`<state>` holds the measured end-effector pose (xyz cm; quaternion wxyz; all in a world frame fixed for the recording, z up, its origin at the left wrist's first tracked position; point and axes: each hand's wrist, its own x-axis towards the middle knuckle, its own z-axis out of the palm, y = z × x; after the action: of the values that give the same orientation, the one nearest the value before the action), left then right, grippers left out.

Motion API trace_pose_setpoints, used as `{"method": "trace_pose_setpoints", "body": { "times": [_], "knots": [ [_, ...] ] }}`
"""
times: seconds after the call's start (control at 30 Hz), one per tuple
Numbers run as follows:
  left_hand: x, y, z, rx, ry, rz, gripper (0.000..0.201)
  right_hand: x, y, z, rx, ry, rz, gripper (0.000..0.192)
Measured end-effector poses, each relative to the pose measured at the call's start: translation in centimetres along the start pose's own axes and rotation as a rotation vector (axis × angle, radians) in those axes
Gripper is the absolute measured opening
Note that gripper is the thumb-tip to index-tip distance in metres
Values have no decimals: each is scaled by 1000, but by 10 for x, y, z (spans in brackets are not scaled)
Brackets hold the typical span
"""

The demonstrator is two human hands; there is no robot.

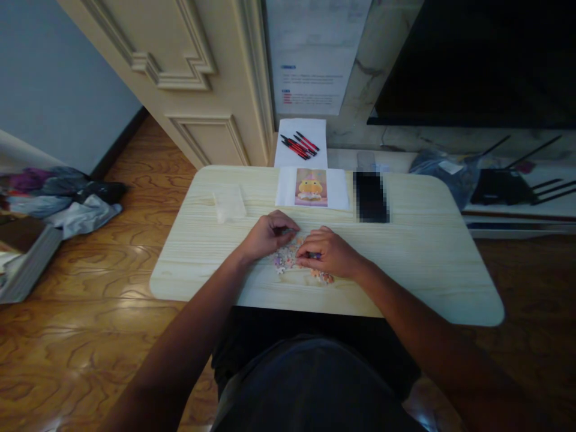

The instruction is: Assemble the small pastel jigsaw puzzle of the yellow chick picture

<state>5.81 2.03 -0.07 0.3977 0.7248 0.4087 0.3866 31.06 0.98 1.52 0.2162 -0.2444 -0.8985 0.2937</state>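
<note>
A loose pile of small jigsaw puzzle pieces [288,257], white, purple and orange, lies near the middle of the pale wooden table [193,258]. At the pile's upper left is my left hand [269,235], its fingers curled and the thumb close to the fingertips; what is between them, if anything, is too small to make out. My right hand [332,252] bends over the pile from the right, fingers closed, and a purplish puzzle piece [315,255] shows between thumb and fingers. Just below this hand sits a cluster of orange pieces [322,276].
Behind the pile, a printed picture of a yellow figure [311,188] lies on white paper. To its right is a dark, pixelated rectangle [371,198]; a clear plastic bag [229,204] lies at left. Red and black pens [300,146] rest on paper beyond the table's far edge.
</note>
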Motion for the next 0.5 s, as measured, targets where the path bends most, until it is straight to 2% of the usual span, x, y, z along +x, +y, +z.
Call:
{"method": "trace_pose_setpoints", "body": {
  "times": [0.17, 0.37, 0.5],
  "knots": [
    [-1, -3, -1, 8, -29, -16, 18, -3, 5, -15, 12, 76, -2, 20],
    [-1, 1, -3, 10, -91, -11, 17, -16, 12, -43, 44, -105, 45, 4],
    [0, 6, -6, 33, -206, 101, 12, -16, 8, -47, -29, -188, 77, 17]
  ]
}}
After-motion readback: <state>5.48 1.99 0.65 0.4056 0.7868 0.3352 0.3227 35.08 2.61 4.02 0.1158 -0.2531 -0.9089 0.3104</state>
